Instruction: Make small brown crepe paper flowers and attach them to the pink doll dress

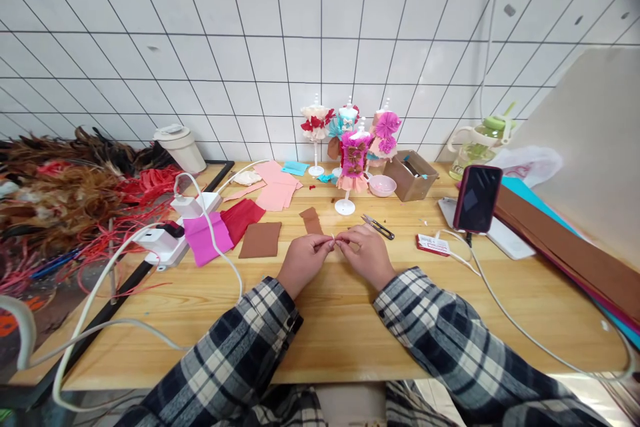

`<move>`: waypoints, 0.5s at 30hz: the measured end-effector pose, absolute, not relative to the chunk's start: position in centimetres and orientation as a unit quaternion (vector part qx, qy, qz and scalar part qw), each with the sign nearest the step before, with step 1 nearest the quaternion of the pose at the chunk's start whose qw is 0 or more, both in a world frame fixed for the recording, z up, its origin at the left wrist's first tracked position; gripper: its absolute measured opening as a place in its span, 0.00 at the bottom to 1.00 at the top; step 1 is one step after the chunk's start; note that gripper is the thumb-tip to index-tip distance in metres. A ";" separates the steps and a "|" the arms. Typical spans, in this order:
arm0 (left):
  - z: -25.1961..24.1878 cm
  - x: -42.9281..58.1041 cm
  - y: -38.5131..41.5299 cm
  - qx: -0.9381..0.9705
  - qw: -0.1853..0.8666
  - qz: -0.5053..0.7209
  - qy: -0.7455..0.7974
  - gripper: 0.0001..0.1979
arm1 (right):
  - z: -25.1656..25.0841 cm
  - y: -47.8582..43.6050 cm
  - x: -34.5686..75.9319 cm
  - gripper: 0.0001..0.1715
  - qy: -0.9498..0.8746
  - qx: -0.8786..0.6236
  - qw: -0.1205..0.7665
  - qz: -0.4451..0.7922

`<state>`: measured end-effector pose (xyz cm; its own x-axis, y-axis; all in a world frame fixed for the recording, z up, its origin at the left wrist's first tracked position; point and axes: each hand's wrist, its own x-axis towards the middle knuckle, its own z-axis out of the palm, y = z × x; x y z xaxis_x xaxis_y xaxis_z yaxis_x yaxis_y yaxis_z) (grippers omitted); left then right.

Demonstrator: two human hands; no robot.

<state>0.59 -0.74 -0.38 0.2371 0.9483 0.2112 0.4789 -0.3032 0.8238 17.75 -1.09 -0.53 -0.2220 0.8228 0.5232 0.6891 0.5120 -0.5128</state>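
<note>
My left hand (306, 259) and my right hand (365, 252) meet over the middle of the wooden table, both pinching with thumb and forefinger. A tiny pale sliver shows between their fingertips, too small to name. Just behind my left hand lies a narrow strip of brown crepe paper (311, 220), partly hidden by it. Thread snips (379, 227) rest beyond my right hand. Farther back stands a miniature dress form (354, 159) in a magenta paper bodice with brown bows and a peach skirt. Several other dressed forms, one with a red-trimmed cream dress (316, 123), stand behind it.
Brown (260, 240), magenta (207, 238) and peach paper (277, 183) lie left, near a power strip (173, 247) with trailing cables. A small bowl (382, 185), cardboard box (411, 177), phone (477, 199) and green-lidded bottle (480, 147) stand right. Feathers (75, 203) heap far left.
</note>
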 end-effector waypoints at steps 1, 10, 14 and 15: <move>-0.4 0.6 -0.8 0.721 0.315 0.366 0.497 0.12 | -0.6 -1.1 17.8 0.08 -0.779 -0.484 0.391 0.085; 0.6 0.5 -1.1 0.755 0.254 0.331 0.506 0.13 | -1.0 -1.1 17.9 0.08 -0.774 -0.468 0.407 0.129; 0.8 0.3 -1.0 0.752 0.241 0.329 0.519 0.14 | -0.8 -1.3 17.8 0.11 -0.790 -0.453 0.392 0.131; 0.8 0.3 -1.0 0.750 0.241 0.334 0.518 0.13 | -0.7 -1.3 17.8 0.12 -0.791 -0.454 0.389 0.127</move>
